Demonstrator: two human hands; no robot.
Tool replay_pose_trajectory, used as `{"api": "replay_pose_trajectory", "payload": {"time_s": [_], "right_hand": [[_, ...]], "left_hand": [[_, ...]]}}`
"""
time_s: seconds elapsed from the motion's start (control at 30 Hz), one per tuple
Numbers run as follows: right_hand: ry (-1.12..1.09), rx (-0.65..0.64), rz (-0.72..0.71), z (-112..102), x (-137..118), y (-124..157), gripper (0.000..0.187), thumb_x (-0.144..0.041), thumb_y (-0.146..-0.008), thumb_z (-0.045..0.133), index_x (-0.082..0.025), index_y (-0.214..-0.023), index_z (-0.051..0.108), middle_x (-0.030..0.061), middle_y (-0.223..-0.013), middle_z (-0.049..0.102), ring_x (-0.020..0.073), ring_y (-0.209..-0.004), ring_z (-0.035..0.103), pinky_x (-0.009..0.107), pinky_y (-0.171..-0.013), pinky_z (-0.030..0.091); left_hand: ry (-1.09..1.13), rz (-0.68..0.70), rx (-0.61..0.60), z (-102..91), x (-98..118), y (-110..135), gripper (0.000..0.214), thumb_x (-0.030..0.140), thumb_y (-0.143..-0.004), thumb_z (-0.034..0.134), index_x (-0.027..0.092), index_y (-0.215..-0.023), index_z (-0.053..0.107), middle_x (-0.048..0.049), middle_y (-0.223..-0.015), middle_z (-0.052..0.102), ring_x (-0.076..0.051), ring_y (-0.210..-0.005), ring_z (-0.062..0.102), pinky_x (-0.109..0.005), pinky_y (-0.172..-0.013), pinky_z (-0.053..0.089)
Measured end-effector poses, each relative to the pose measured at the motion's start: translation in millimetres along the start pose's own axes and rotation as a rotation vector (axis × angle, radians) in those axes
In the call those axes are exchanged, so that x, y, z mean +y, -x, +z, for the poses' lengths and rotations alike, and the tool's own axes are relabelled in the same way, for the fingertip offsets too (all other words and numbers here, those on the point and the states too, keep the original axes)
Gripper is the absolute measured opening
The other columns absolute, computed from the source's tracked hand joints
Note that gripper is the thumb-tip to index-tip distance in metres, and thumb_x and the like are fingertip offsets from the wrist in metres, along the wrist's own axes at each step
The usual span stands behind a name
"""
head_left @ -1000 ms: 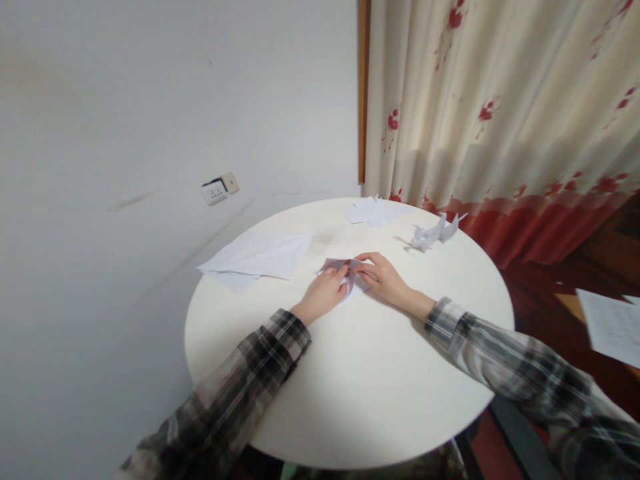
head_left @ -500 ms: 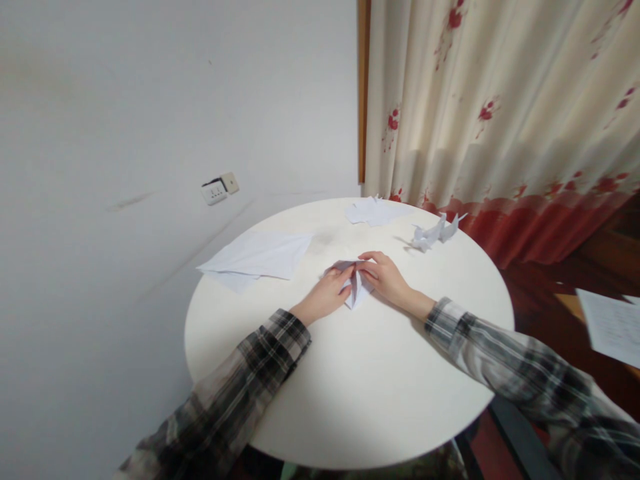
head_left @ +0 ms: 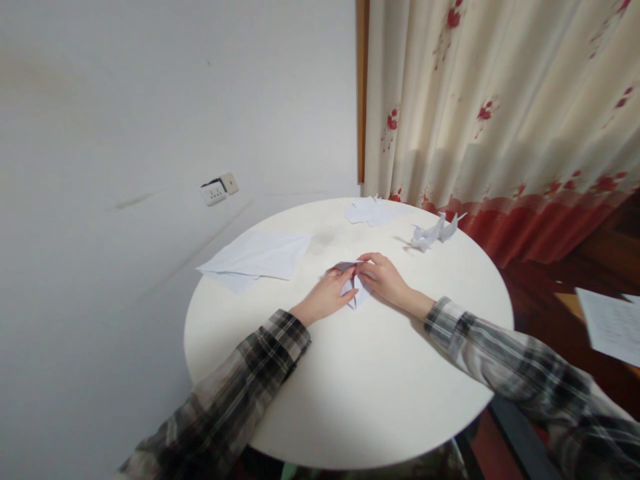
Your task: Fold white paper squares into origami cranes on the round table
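A small folded sheet of white paper (head_left: 355, 301) lies on the round white table (head_left: 365, 393) between my hands, one pointed end toward me. My left hand (head_left: 327, 295) grips its left side, thumb pressed on the lower part and fingers on the upper flap. On the right side, my right hand (head_left: 384, 279) pinches the paper near its upper edge, fingers curled. The two hands' fingertips meet at the middle, hiding much of the folds.
At the left lie flat white sheets (head_left: 260, 253). More paper (head_left: 370, 211) rests at the far edge. Folded paper figures (head_left: 429, 236) stand at the back right. A wall with a socket (head_left: 214, 193) is on the left, a curtain (head_left: 490, 133) behind.
My left thumb has shifted slightly right and down across the lower part of the paper. My right hand stays nearly where it was.
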State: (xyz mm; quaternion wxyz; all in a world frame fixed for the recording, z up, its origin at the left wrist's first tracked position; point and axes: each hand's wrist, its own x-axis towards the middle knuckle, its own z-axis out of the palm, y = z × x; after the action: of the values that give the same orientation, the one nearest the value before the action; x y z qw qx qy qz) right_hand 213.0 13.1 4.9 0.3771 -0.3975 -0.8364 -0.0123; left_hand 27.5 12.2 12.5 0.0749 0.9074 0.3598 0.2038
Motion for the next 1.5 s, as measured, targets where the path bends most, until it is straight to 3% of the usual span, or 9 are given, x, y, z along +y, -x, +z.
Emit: {"api": "replay_pose_trajectory", "payload": {"time_s": [0.83,1.5], "right_hand": [[-0.032,-0.019,-0.015,-2.3,-4.3,1.3,0.012,-0.014,-0.075,0.055,-0.019,-0.081,0.064,0.0068,-0.102,0.055,0.0188,-0.094,0.049,0.034,-0.083,0.038],[0.13,-0.127,-0.064,-0.3,-10.9,-1.0,0.01,-0.018,-0.079,0.053,-0.017,-0.08,0.063,0.0102,-0.105,0.054,0.0208,-0.097,0.046,0.037,-0.083,0.036]], "left_hand": [[-0.04,0.0,-0.021,-2.8,2.7,0.1,0.039,0.031,-0.078,0.051,0.017,-0.115,0.045,-0.0091,-0.1,0.056,-0.023,-0.096,0.051,-0.036,-0.087,0.04],[-0.068,0.011,-0.015,-4.9,6.7,-1.6,0.035,0.031,-0.077,0.052,0.016,-0.108,0.048,-0.0098,-0.107,0.056,-0.024,-0.103,0.049,-0.038,-0.091,0.038]]}}
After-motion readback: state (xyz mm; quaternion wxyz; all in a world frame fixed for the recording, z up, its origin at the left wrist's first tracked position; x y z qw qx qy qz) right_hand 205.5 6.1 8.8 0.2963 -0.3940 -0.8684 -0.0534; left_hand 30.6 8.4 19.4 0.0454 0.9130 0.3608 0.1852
